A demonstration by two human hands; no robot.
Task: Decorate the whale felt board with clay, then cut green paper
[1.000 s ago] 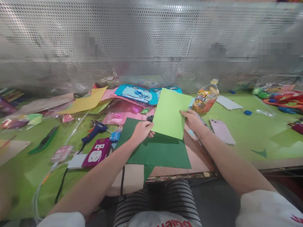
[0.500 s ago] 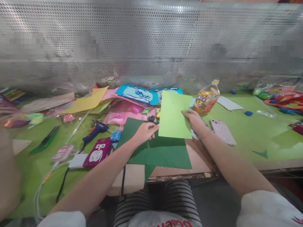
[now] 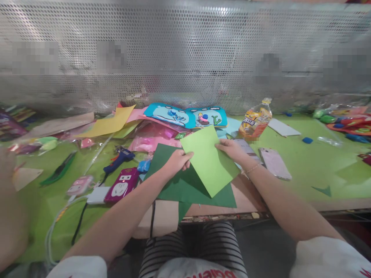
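Observation:
I hold a light green paper sheet [image 3: 209,160] with both hands, just above a dark green sheet [image 3: 185,185] that lies flat on the table. My left hand [image 3: 175,162] pinches the light sheet's left edge. Its upper right edge is gripped by my right hand [image 3: 232,150]. The light sheet is turned at an angle, one corner pointing down toward me.
A purple phone case [image 3: 121,186], a blue glue gun [image 3: 118,161], green scissors [image 3: 59,170], coloured papers, a blue pouch [image 3: 185,116], an orange bottle [image 3: 255,119] and a phone [image 3: 274,163] lie on the green table [image 3: 319,166]. A perforated metal screen [image 3: 185,58] stands behind. Someone's blurred arm [image 3: 10,216] is at far left.
The light green sheet has been rotated clockwise and lowered toward the dark green sheet; both hands came down with it. The blurred arm at the left has come further into view.

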